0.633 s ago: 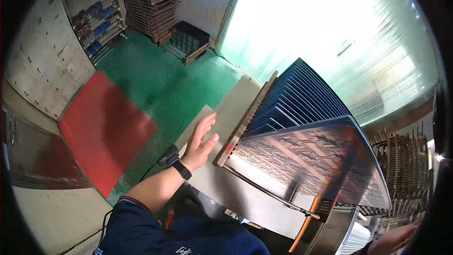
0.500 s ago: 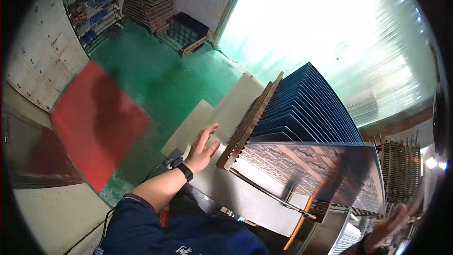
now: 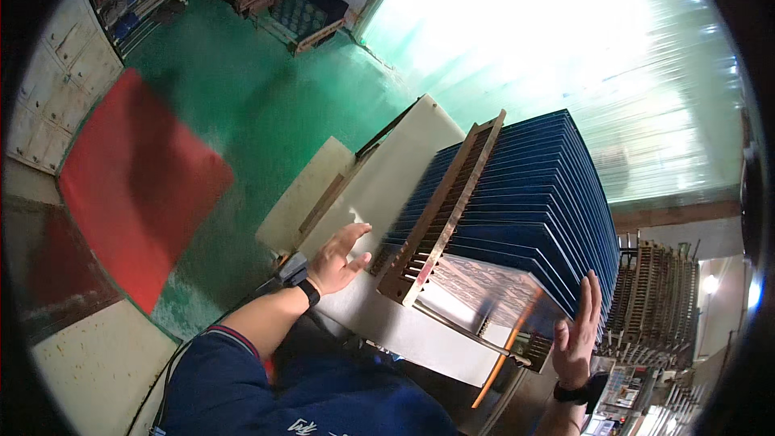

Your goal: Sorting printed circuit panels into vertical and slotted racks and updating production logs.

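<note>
A row of thin dark blue panels (image 3: 517, 210) stands close together in a slotted rack, whose brown slotted bar (image 3: 452, 202) runs along the left side. The nearest panel (image 3: 484, 282) has a shiny, copper-toned patterned face. Left of the bar's near end, my left hand (image 3: 335, 260) is open with its fingers apart, holding nothing. My right hand (image 3: 576, 331) is upright beside the panels' near right edges, fingers stretched out and the thumb apart. Whether its palm touches the edges, I cannot tell.
The rack rests on a pale tabletop (image 3: 395, 323). An orange rod (image 3: 504, 347) slants at its front. More slotted racks (image 3: 658, 291) stand at the right. A red mat (image 3: 145, 186) lies on the green floor, with lockers (image 3: 69, 73) and a shoe rack (image 3: 141, 0) beyond.
My right hand has come in from the lower right to the panels' right edges. The nearest panel, angled outward before, now sits in line with the row. My left hand remains left of the rack.
</note>
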Motion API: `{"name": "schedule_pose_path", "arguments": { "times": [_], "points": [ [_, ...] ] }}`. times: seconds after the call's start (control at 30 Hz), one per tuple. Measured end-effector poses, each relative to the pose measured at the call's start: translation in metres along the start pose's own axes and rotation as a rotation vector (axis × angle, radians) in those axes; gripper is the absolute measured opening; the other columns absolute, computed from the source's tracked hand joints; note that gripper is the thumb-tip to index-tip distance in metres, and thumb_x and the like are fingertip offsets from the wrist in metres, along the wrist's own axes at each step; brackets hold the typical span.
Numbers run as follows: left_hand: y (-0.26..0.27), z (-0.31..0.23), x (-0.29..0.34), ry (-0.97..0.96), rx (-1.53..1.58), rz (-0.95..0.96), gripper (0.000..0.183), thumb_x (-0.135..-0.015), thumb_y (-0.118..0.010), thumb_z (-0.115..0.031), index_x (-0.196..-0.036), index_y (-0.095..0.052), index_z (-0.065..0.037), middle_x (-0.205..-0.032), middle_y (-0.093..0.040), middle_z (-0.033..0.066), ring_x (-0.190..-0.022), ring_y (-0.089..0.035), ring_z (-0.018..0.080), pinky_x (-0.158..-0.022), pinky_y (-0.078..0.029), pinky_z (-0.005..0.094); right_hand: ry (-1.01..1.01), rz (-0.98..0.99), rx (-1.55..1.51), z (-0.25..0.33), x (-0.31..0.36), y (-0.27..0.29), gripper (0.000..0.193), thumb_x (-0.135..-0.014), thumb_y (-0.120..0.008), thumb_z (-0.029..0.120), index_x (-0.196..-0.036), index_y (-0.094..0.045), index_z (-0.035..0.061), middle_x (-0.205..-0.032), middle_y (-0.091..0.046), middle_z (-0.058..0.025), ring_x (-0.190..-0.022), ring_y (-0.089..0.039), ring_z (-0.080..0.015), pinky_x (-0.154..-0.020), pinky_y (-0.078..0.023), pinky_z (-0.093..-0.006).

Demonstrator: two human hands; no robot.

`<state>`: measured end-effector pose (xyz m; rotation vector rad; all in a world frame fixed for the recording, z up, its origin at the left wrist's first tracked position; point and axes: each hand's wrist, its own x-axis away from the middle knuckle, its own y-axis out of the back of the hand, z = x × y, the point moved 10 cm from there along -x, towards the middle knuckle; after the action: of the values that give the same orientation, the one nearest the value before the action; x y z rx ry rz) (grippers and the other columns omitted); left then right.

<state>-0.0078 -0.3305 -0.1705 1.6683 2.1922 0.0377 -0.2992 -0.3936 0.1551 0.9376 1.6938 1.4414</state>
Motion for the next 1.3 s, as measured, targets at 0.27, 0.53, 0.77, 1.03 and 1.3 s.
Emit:
{"name": "schedule_pose_path", "arguments": {
  "times": [0.27,0.53,0.77,1.03,1.3],
  "points": [
    [-0.006,-0.002,-0.002,-0.009,-0.044,0.015,0.062,-0.085,-0.067,-0.013,-0.141,-0.043,-0.009,-0.137,-0.053,0.0143,-0.126,-0.052,0.0353,-0.106,-0.042,0.0430,0.090,-0.092,0.016,0.005,0.006,0.000,0.071,-0.100,-0.037,0.055,-0.150,-0.034,0.0045,-0.152,-0.035,-0.0248,-0.140,-0.034,-0.0422,-0.113,-0.031,-0.0519],
    [-0.034,-0.001,-0.019,0.056,-0.223,0.157,0.063,-0.081,-0.057,-0.014,-0.142,-0.042,-0.009,-0.139,-0.051,0.0141,-0.132,-0.045,0.0331,-0.110,-0.035,0.0451,0.102,-0.125,-0.001,0.005,0.005,0.000,0.070,-0.100,-0.038,0.054,-0.150,-0.035,0.0049,-0.151,-0.036,-0.0246,-0.140,-0.035,-0.0413,-0.113,-0.032,-0.0511],
    [-0.048,-0.003,-0.026,0.163,-0.248,0.301,0.066,-0.075,-0.057,-0.020,-0.139,-0.048,-0.012,-0.139,-0.052,0.0108,-0.134,-0.043,0.0322,-0.109,-0.032,0.0482,0.073,-0.138,0.004,0.003,0.007,0.004,0.071,-0.099,-0.039,0.055,-0.146,-0.039,0.0023,-0.149,-0.039,-0.0247,-0.140,-0.035,-0.0422,-0.114,-0.029,-0.0525],
    [-0.063,0.012,-0.026,0.163,-0.167,0.357,0.075,-0.081,-0.066,-0.052,-0.141,-0.045,-0.013,-0.137,-0.053,0.0130,-0.132,-0.044,0.0313,-0.109,-0.031,0.0490,0.026,-0.169,0.016,0.004,0.006,0.010,0.070,-0.094,-0.049,0.055,-0.142,-0.045,0.0047,-0.146,-0.044,-0.0205,-0.139,-0.037,-0.0406,-0.113,-0.029,-0.0534],
    [-0.066,-0.025,-0.024,0.475,0.238,0.335,0.060,-0.093,-0.058,-0.042,-0.142,-0.044,-0.010,-0.116,-0.064,0.0153,-0.111,-0.060,0.0343,-0.095,-0.049,0.0400,0.021,-0.206,-0.033,0.003,0.016,0.015,0.068,-0.090,-0.060,0.044,-0.143,-0.044,0.0063,-0.147,-0.043,-0.0184,-0.140,-0.035,-0.0381,-0.116,-0.026,-0.0516]
  ]
}}
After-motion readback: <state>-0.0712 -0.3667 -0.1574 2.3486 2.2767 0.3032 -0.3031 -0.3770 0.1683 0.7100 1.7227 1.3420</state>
